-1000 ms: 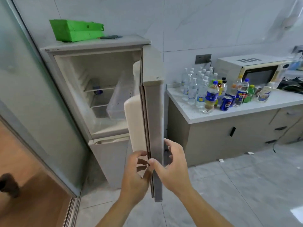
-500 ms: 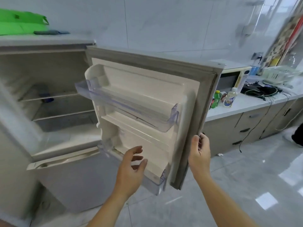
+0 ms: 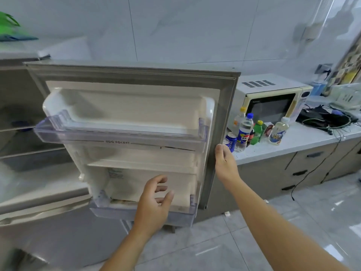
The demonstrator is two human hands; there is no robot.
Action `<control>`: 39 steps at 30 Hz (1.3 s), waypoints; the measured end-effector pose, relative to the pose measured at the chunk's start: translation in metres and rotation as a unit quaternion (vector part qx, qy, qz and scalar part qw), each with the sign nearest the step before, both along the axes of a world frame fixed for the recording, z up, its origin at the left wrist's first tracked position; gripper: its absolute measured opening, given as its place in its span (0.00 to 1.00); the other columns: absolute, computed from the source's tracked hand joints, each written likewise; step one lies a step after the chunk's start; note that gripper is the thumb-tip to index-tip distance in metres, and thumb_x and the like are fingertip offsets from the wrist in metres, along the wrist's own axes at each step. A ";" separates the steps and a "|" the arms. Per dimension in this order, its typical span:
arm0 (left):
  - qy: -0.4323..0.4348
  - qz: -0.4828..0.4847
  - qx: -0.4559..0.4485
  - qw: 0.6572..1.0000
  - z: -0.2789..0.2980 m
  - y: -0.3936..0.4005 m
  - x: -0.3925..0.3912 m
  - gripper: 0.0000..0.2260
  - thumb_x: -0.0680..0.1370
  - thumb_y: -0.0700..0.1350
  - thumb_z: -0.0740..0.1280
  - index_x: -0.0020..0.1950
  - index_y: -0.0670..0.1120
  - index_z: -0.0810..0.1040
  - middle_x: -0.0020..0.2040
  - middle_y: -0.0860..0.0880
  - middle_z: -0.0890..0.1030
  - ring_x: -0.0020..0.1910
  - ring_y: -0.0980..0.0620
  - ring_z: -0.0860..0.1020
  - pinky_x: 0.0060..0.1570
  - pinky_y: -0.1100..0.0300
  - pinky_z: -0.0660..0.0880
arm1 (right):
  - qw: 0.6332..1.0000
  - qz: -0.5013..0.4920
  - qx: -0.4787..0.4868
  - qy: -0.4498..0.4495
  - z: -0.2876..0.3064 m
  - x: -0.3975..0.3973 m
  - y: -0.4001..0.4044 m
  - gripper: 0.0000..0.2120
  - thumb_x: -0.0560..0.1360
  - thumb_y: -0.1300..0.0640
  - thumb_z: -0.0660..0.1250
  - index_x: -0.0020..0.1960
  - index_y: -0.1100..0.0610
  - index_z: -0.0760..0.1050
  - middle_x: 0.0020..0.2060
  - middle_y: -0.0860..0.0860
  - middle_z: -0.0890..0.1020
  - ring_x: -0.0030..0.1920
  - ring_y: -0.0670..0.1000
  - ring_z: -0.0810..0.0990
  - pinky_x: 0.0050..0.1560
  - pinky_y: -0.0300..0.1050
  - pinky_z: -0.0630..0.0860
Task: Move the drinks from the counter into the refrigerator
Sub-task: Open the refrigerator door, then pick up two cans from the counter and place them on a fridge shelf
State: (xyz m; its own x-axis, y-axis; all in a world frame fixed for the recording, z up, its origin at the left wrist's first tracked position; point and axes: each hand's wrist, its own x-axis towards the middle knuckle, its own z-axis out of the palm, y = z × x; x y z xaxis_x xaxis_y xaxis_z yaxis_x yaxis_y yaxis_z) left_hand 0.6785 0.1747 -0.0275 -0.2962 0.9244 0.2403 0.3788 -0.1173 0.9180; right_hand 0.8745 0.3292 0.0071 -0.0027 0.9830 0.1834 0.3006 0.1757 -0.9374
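The refrigerator door [image 3: 134, 114] stands swung wide open, its inner face turned toward the camera, with a clear upper shelf [image 3: 121, 135] marked as an egg pocket and a clear lower shelf [image 3: 144, 210] near the bottom edge. The right hand [image 3: 224, 163] is at the door's free right edge, thumb against the grey gasket and the fingers hidden behind the edge, so its grip seems clamped on the door, though the fingers cannot be seen. The left hand [image 3: 154, 200] hovers in front of the lower shelf, its grip apart, fingers spread and loosely bent, holding nothing; whether it touches the shelf cannot be told. At the left, the refrigerator [image 3: 23, 173] interior is blurred, with glass shelves and a dark blue item on 1 of them. The drinks [image 3: 248, 132] stand on the bench [image 3: 304, 137] just right of the door's edge, near the bench's front left part: a blue can, a blue-labelled bottle, a green bottle, a bottle with a yellow cap and a pale bottle with a white cap. A microwave [image 3: 271, 98] sits behind them against the wall. Farther right along the bench lie black cables [image 3: 330, 120] and a white basket [image 3: 345, 96]. A green item [image 3: 7, 24] lies on top of the refrigerator.
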 end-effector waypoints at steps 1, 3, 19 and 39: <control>0.000 0.011 -0.003 1.000 -0.002 0.007 0.009 0.17 0.78 0.44 0.69 0.64 0.59 0.71 0.58 0.70 0.73 0.58 0.64 0.75 0.47 0.72 0.76 | 1.000 0.017 -0.003 -0.003 0.000 0.003 0.014 0.15 0.84 0.43 0.52 0.41 0.45 0.68 0.34 0.40 0.72 0.34 0.34 0.70 0.39 0.40 0.65; -0.009 0.041 -0.013 0.999 -0.004 0.019 0.032 0.18 0.79 0.44 0.69 0.62 0.63 0.70 0.58 0.67 0.75 0.58 0.65 0.75 0.47 0.73 0.75 | 0.998 0.055 -0.005 -0.007 0.001 0.008 0.042 0.14 0.83 0.41 0.52 0.42 0.43 0.68 0.35 0.38 0.73 0.36 0.33 0.71 0.39 0.39 0.65; -0.073 0.180 -0.070 0.978 -0.025 0.097 0.144 0.16 0.78 0.42 0.69 0.55 0.64 0.73 0.53 0.61 0.79 0.53 0.65 0.77 0.43 0.74 0.73 | 0.977 0.210 0.029 -0.025 -0.001 0.019 0.137 0.15 0.83 0.46 0.58 0.49 0.59 0.70 0.37 0.47 0.71 0.36 0.46 0.69 0.40 0.45 0.68; 0.138 0.013 -0.170 0.976 -0.063 0.289 0.214 0.37 0.75 0.51 0.73 0.78 0.58 0.57 0.75 0.56 0.61 0.72 0.55 0.64 0.66 0.61 0.64 | 0.960 0.075 -0.020 -0.270 -0.106 0.173 0.256 0.28 0.76 0.55 0.71 0.74 0.54 0.66 0.70 0.51 0.71 0.56 0.54 0.79 0.50 0.48 0.76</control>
State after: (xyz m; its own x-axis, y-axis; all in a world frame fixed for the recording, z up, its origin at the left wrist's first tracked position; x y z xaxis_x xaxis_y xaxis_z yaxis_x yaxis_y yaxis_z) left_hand 0.8929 0.4638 -0.0905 -0.2883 0.9575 -0.0045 0.6165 0.1892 0.7643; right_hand 1.0479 0.5851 -0.0985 -0.2288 0.9703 0.0780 0.7179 0.2223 -0.6596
